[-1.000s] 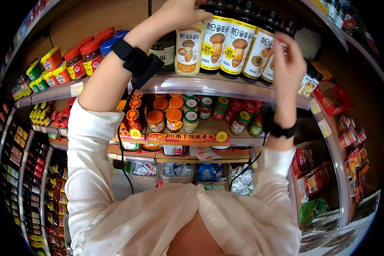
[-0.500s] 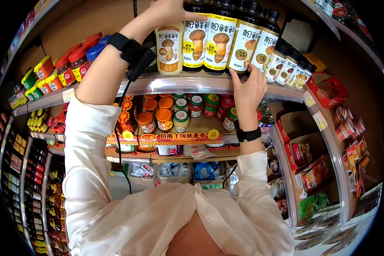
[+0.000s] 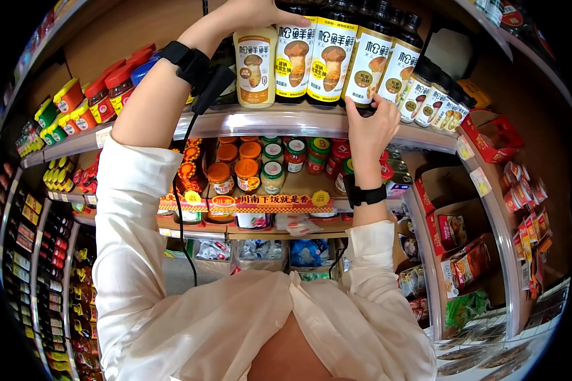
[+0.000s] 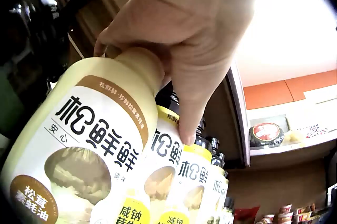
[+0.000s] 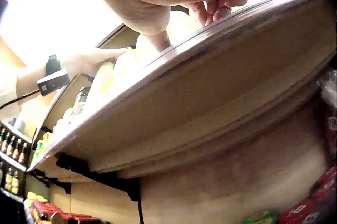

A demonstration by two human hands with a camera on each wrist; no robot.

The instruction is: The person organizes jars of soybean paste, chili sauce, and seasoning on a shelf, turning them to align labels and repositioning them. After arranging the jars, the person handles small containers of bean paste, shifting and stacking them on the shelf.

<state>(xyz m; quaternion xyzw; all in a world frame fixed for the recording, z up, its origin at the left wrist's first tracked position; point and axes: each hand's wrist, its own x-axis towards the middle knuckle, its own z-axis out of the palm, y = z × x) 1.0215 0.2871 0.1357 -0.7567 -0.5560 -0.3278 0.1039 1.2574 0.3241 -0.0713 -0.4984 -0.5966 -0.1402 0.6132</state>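
In the head view my left hand [image 3: 248, 19] reaches over the top of a cream oyster sauce bottle [image 3: 255, 70]. The left wrist view shows it wrapped over the bottle's neck, hiding the cap, while the thumb stretches across the yellow-topped labels of two dark soy sauce bottles [image 3: 332, 60] beside it. My right hand [image 3: 372, 130] is low at the shelf edge, its thumb and forefinger on either side of the base of a gold-label soy sauce bottle [image 3: 365, 66]. Another gold-label bottle [image 3: 400, 66] stands right of that one.
A clear-edged shelf front [image 3: 273, 120] runs under the bottles. Smaller white-label bottles [image 3: 429, 105] stand to the right, with a red box [image 3: 492, 133] beyond. Red-lidded jars [image 3: 117, 86] are at the left, and orange-lidded jars [image 3: 245, 171] sit one shelf below.
My right hand has come down and left, from raised in front of the bottles to the gold-label bottle's base. My left hand stays over the cream bottle. The head view has shifted slightly.
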